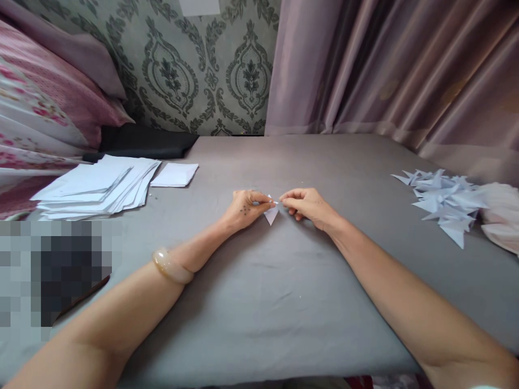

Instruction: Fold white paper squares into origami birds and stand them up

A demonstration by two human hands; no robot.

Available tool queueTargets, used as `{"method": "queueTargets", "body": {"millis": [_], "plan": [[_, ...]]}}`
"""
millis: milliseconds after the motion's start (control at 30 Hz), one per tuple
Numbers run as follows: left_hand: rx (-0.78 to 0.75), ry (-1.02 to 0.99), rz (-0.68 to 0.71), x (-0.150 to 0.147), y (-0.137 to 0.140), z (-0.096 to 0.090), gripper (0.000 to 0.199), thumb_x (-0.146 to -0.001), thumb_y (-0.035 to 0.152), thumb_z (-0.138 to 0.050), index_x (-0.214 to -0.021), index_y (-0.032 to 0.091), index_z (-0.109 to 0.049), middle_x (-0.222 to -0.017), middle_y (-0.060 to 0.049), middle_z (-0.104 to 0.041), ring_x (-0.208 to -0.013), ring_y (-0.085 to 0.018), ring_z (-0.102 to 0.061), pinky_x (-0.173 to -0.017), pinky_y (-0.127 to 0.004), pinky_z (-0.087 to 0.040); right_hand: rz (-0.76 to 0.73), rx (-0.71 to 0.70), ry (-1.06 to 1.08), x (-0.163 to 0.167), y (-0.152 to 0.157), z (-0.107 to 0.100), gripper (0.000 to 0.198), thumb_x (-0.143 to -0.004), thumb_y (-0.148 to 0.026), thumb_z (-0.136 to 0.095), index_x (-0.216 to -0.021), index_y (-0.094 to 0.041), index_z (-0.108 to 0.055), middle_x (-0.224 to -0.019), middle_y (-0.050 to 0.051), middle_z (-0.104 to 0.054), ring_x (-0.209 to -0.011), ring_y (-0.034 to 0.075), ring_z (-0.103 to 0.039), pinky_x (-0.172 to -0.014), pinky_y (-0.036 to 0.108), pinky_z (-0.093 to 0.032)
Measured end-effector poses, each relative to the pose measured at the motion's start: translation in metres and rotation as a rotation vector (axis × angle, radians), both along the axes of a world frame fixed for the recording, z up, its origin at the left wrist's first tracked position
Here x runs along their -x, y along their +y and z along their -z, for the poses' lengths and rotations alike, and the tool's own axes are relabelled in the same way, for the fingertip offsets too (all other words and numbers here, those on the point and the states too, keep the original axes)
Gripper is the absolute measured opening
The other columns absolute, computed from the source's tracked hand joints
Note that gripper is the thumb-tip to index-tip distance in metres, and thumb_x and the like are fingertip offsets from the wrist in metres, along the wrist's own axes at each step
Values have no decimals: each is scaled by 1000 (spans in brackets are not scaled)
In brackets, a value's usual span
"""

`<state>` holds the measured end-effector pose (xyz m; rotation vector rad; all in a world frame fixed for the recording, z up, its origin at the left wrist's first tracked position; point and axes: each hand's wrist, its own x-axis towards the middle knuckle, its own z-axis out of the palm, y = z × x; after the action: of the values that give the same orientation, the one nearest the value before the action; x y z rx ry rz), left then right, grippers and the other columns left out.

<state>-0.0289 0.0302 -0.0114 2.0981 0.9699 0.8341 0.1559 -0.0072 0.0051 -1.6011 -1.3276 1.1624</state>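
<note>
A small white piece of folded paper [271, 215] is in the middle, just above the grey cloth, its pointed end hanging down. My left hand [250, 209] pinches it from the left between thumb and fingers. From the right, my right hand [305, 206] has its thumb and index finger closed at the paper's right edge, where a small tip seems to lie between them. The fingers hide part of the folds. On the right lies a pile of folded paper pieces [444, 197] with sharp points, like origami cranes.
Grey cloth [259, 313] covers the table. Stacked white sheets [97, 186] lie at the left, beside a smaller paper stack [175, 175]. Behind them is a folded black cloth [150, 141]. A blurred-out dark object [68, 275] lies near my left forearm. Curtains [344, 65] hang behind.
</note>
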Motion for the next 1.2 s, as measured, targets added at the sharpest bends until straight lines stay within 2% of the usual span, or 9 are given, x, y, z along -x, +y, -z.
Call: {"method": "queueTargets", "body": {"millis": [100,267,900,1033,1200], "plan": [[7,-3,-9,0,0,0,16,-80,33,-64,-81,22,-75,-85,-2,-74,-81,-17,-65,-74,-25,-46,-122,-183,-159,-4,-2,1,19,-73,-25,-63,-89,-19,-70,-75,0,-63,-53,7,-48,-45,19,-38],[-23,-5,-2,0,1,1,16,-80,34,-64,-80,22,-76,-83,-2,-74,-80,-17,-65,-73,-26,-47,-195,-425,-392,-3,-3,3,13,-76,-28,-63,-82,-21,-72,-85,2,-67,-63,10,-55,-62,23,-43],[-57,39,-7,0,-2,-2,14,-81,31,-64,-82,24,-75,-85,-3,-74,-84,-19,-63,-83,-32,-44,-244,-495,-504,-4,-4,3,9,-81,-24,-58,-78,-21,-67,-85,1,-63,-65,10,-54,-64,24,-40],[-57,61,-15,0,-2,-4,15,-82,32,-63,-82,23,-74,-85,-2,-73,-85,-19,-63,-86,-34,-41,-254,-531,-522,-4,-3,5,10,-81,-21,-57,-78,-21,-66,-86,1,-63,-65,10,-54,-64,24,-39],[-73,160,-53,1,-1,-6,21,-77,37,-67,-92,22,-69,-90,-1,-70,-82,-18,-61,-89,-38,-37,-227,-636,-487,-4,0,11,13,-84,-20,-56,-83,-21,-69,-86,2,-63,-72,12,-57,-67,25,-41]]}}
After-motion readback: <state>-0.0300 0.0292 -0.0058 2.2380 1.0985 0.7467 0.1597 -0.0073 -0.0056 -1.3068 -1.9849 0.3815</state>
